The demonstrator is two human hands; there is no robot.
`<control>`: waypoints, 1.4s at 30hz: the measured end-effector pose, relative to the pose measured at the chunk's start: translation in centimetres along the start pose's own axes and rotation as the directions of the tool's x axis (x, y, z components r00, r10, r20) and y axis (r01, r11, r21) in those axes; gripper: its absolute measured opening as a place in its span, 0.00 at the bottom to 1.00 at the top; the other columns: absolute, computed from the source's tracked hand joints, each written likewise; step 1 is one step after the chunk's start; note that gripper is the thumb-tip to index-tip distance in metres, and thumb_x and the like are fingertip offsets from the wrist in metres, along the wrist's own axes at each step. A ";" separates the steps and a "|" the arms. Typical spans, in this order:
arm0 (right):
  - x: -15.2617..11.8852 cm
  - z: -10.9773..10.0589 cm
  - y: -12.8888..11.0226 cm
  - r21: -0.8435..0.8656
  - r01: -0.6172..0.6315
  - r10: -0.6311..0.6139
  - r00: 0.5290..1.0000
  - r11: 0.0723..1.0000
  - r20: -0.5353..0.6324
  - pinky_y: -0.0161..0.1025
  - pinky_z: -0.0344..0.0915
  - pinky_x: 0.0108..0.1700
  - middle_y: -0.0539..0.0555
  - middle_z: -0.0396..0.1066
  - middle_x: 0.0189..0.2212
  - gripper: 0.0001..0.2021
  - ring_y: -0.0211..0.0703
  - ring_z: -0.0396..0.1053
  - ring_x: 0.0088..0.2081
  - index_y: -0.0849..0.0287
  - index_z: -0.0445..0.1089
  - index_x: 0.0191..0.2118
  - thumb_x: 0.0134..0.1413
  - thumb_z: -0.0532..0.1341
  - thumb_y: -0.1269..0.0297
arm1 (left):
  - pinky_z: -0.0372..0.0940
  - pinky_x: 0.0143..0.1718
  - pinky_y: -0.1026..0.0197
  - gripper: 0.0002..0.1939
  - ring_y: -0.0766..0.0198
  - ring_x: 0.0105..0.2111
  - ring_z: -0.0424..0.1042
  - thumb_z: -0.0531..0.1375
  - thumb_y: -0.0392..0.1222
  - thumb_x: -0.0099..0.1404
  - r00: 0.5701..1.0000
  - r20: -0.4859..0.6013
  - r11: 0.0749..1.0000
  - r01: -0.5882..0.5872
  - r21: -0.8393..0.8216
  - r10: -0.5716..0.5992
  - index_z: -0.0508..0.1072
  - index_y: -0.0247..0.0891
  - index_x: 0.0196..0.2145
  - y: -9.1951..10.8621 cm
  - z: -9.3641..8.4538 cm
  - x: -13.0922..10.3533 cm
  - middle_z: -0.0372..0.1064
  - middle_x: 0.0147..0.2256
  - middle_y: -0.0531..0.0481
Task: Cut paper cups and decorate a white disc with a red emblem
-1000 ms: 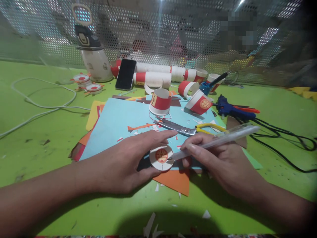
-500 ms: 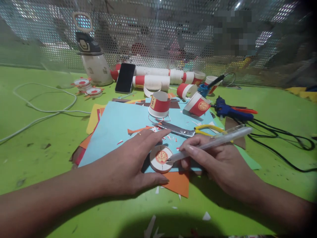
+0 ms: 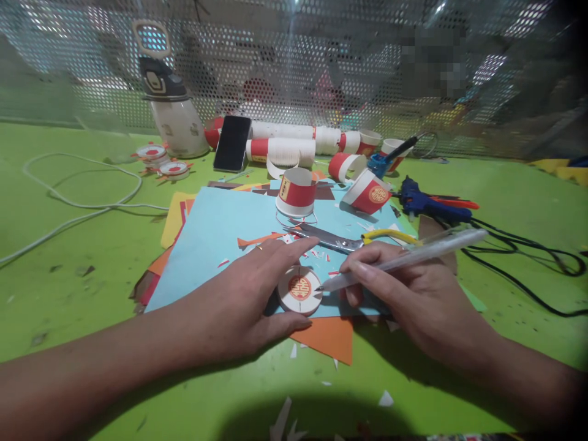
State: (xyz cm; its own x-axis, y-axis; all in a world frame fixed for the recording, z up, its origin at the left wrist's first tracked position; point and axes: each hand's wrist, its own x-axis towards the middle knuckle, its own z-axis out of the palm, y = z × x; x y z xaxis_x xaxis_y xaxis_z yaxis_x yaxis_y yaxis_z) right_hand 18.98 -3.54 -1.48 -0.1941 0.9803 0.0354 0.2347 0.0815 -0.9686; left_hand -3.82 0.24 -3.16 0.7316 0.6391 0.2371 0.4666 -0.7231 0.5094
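Observation:
The round white paper cup base (image 3: 313, 299), with a red-and-gold emblem and short dark marks near its rim, lies on light blue paper (image 3: 197, 245). My left hand (image 3: 248, 291) is curved around its left side, thumb at the lower edge, forefinger stretched past the top. In my right hand (image 3: 395, 288) a translucent pen (image 3: 413, 254) is pinched, its tip at the base's right side. Just beyond are scissors (image 3: 333, 237) with yellow handles, partly behind my right hand. A cut red-and-white paper cup (image 3: 298, 199) stands behind them.
A tilted cup (image 3: 369, 193) and a blue glue gun (image 3: 427, 204) with black cord are at right. Behind are stacked cups (image 3: 285, 150), a phone (image 3: 232, 144) and a bottle (image 3: 177, 122). Two decorated discs (image 3: 173, 169) sit left. Paper scraps (image 3: 386, 399) litter the green table.
The pen tip has moved right, from the emblem to the white border of the cup base. My left thumb has shifted up slightly against the base, which has moved a little away from me.

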 end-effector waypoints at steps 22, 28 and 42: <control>-0.5 -0.3 0.1 -0.072 0.014 -0.005 0.992 0.997 0.128 0.30 0.65 0.30 0.47 0.69 0.26 0.07 0.34 0.68 0.28 0.54 0.68 0.35 0.64 0.56 0.61 | 0.63 0.52 0.49 0.42 0.52 0.53 0.64 0.62 0.53 0.61 0.999 0.042 0.999 0.034 0.018 -0.035 0.44 0.46 0.65 0.2 -0.3 -0.1 0.63 0.54 0.44; -0.5 -0.2 0.1 -0.126 0.042 -0.030 0.995 0.991 0.098 0.29 0.64 0.30 0.46 0.70 0.26 0.07 0.33 0.66 0.28 0.54 0.69 0.33 0.63 0.57 0.62 | 0.63 0.52 0.49 0.40 0.52 0.54 0.64 0.61 0.51 0.63 1.000 0.021 1.000 0.012 0.006 -0.012 0.43 0.45 0.65 0.0 -0.1 0.1 0.62 0.56 0.43; -0.1 0.0 -0.4 -0.143 0.027 -0.019 0.998 0.989 0.059 0.30 0.66 0.27 0.48 0.70 0.23 0.09 0.35 0.68 0.25 0.57 0.67 0.32 0.63 0.56 0.61 | 0.62 0.53 0.53 0.36 0.58 0.49 0.67 0.57 0.37 0.62 0.994 0.063 0.992 -0.081 -0.093 0.087 0.45 0.42 0.64 0.4 -0.7 0.3 0.66 0.52 0.46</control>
State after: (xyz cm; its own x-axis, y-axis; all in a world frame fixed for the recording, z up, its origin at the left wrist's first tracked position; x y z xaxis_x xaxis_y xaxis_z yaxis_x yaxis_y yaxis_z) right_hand 18.89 -3.69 -1.06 -0.2539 0.9664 0.0394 0.3627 0.1329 -0.9224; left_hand -3.83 0.32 -2.29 0.7991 0.5563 0.2279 0.3576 -0.7447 0.5635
